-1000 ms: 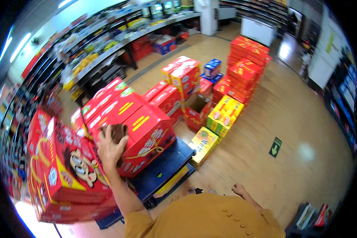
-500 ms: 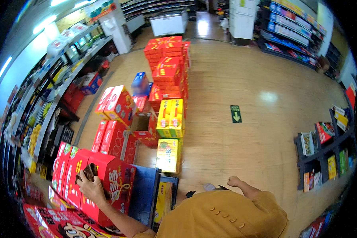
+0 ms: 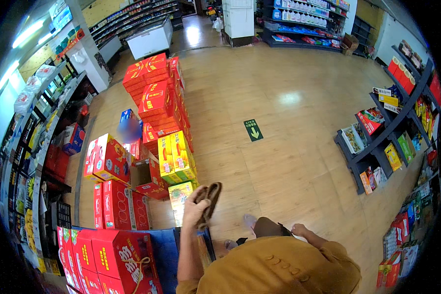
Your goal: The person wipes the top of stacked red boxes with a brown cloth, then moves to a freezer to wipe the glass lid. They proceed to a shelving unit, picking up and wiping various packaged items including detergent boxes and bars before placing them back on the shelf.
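Note:
My left hand (image 3: 195, 211) is raised in front of me, closed around a folded brown cloth (image 3: 209, 201). The cloth hangs in a loop beside the fingers, above the floor. Below and left of it, red gift boxes (image 3: 108, 255) stand in a row on a blue surface (image 3: 165, 252), apart from the hand. A yellow box (image 3: 179, 198) is just behind the hand and partly hidden by it. My right hand (image 3: 300, 229) is low by my leg, with its fingers curled in and nothing visible in them.
Stacked red cartons (image 3: 154, 100) and yellow-green boxes (image 3: 176, 154) stand ahead on the left. Shelving with goods (image 3: 44, 142) lines the left side. A dark slanted rack (image 3: 377, 161) holds packets at right. A green arrow sign (image 3: 253, 131) lies on the wooden floor.
My left hand has lifted off the red gift boxes with the brown cloth and moved right. The view has turned rightward, and my right hand is now closer to my leg.

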### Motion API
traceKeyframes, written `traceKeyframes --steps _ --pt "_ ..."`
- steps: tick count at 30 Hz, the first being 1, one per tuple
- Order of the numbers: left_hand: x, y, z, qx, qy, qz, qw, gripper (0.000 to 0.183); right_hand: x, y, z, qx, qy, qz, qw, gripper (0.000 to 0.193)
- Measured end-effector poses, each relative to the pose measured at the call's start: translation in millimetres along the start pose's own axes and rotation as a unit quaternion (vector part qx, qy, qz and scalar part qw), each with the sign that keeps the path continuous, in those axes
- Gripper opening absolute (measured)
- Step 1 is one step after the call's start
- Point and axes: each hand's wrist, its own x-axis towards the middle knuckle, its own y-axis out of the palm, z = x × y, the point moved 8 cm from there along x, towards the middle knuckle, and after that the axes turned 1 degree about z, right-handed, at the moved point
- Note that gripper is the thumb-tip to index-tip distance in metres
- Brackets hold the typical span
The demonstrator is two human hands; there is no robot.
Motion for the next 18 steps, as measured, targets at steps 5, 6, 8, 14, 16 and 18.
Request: traceKeyframes --steps 5,6,8,14,16,18 --pt "31 48 90 -0.313 -0.193 0.096 0.925 0.039 7 124 -72 0.348 0.132 0.098 0.923 0.025" --pt "31 52 99 -0.348 -0.254 0.087 0.898 0.038 18 158 -92 0.399 0.135 0.112 0.900 0.027" --pt "45 49 110 -0.429 -0.268 0.097 0.857 0.035 51 166 -117 0.400 0.123 0.114 0.901 0.026" --pt "104 52 90 -0.479 -0.232 -0.090 0.842 0.032 101 -63 -114 0.247 0.069 -0.016 0.967 0.016" --pt "119 63 70 -0.472 -0.194 -0.105 0.853 0.032 114 -113 -124 0.235 0.056 -0.047 0.969 0.019" --pt "135 70 71 -0.492 -0.186 -0.053 0.849 0.033 130 -162 -134 0.242 0.056 -0.079 0.965 0.024"
